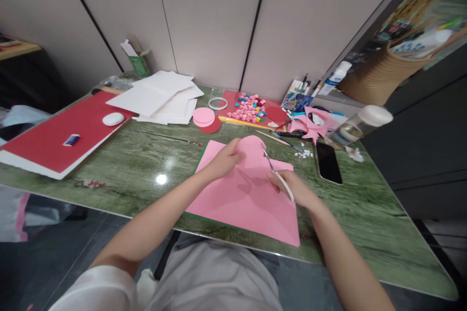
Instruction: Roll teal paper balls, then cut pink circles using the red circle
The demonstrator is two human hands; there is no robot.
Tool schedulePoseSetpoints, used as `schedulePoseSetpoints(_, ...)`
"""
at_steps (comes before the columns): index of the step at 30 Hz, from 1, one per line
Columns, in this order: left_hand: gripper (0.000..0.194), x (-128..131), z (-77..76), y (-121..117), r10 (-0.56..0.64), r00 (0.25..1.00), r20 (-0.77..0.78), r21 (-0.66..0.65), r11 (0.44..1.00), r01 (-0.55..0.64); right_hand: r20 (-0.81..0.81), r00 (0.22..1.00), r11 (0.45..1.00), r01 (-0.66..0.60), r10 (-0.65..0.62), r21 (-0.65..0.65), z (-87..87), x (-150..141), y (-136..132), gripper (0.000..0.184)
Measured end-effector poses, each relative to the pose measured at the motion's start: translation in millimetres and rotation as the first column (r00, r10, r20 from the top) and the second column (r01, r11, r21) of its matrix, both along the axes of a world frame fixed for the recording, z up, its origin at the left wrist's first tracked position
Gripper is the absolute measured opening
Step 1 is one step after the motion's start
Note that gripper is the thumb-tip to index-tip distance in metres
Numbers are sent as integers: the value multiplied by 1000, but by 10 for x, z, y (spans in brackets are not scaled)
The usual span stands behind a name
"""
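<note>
My left hand (pixel 223 159) is closed on the edge of a rounded pink paper piece (pixel 251 148), holding it just above the green table (pixel 146 155). My right hand (pixel 292 188) grips white-handled scissors (pixel 277 171), whose blades point up into the right edge of that pink piece. Under both hands lies a large pink paper sheet (pixel 248 204) on a darker green sheet, near the table's front edge.
A black phone (pixel 328 163) lies right of my hands, with a clear bottle (pixel 359 126) and pink paper offcuts (pixel 312 124) behind it. Pink discs (pixel 203 116), a pile of small coloured pieces (pixel 250 109), white sheets (pixel 164 97) and a red board (pixel 58 136) fill the back and left.
</note>
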State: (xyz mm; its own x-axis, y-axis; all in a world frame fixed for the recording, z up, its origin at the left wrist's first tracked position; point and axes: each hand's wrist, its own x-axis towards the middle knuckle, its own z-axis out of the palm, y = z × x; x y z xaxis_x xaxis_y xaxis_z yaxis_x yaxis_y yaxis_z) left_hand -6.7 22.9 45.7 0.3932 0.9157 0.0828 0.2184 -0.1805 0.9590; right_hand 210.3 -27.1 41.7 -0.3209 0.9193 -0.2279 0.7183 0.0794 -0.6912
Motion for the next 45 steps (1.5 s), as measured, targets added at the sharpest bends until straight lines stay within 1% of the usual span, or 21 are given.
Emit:
schedulePoseSetpoints(7, 15, -4, -27, 22, 10, 1000, 10, 37, 999, -11, -25, 1000, 1000, -6, 6, 6, -25, 28, 10, 48)
schedulePoseSetpoints(15, 5, -10, -55, 49, 65, 997, 29, 57, 996, -67, -27, 1000, 1000, 2, -2, -9, -25, 24, 9, 46)
schedulePoseSetpoints(18, 6, -11, -68, 59, 82, 996, 33, 58, 995, -84, -22, 1000, 1000, 3, -3, 0, -20, 24, 10, 46)
schedulePoseSetpoints(23, 12, -19, -68, 59, 42, 999, 31, 19, 999, -42, 1, 1000, 1000, 3, -3, -24, 0, 24, 14, 47)
schedulePoseSetpoints(29, 16, -24, -25, 32, -14, 1000, -28, 23, 1000, 14, 15, 1000, 1000, -15, 15, -18, 12, 7, 4, 48)
schedulePoseSetpoints(36, 18, -23, -37, 44, -1, 1000, -30, 28, 1000, 2, -5, 1000, 1000, -10, 10, -21, 6, 17, 7, 48)
schedulePoseSetpoints(45, 14, -28, -65, 76, 20, 999, 34, 45, 999, -21, -21, 1000, 999, -16, 15, -35, -2, 55, 9, 45)
